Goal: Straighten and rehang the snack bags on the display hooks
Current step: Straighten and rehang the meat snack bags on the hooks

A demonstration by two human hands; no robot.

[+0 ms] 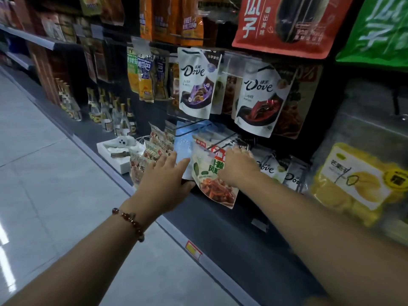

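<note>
While both hands work the lowest hook row, the white plastic snack pouch with green lettering and orange-brown strips pictured [213, 173] hangs tilted, bottom corner swung out twd the aisle, just beside a pale blue glossy pouch [184, 149] on its left.

Hand status:
- Left hand [164, 180]: fingers extended and together, laid on the blue pouch's lower part; thumb tip at the bottom edge. Whether it pinches or only presses: cannot tell.
- Right hand [237, 166]: curled over the white pouch's upper right edge near the red logo; fingertips hidden behind the pouch, so grip reads as a hold, not confirmed as a pinch.

Hook wire for this row is not clearly visible behind the pouches.

Likely faults from this config:
1. Hang-hole misses the wire, because the hook tip is hidden; pouch would drop to the dark grey base shelf [220, 224].
2. Pouch seats crooked if only one corner is steered.
3. Pushing back may skew the white-and-silver Dove chocolate pouches [268, 168] just to the right.
4. Header could tear if pulled vs. a snagged wire
</note>
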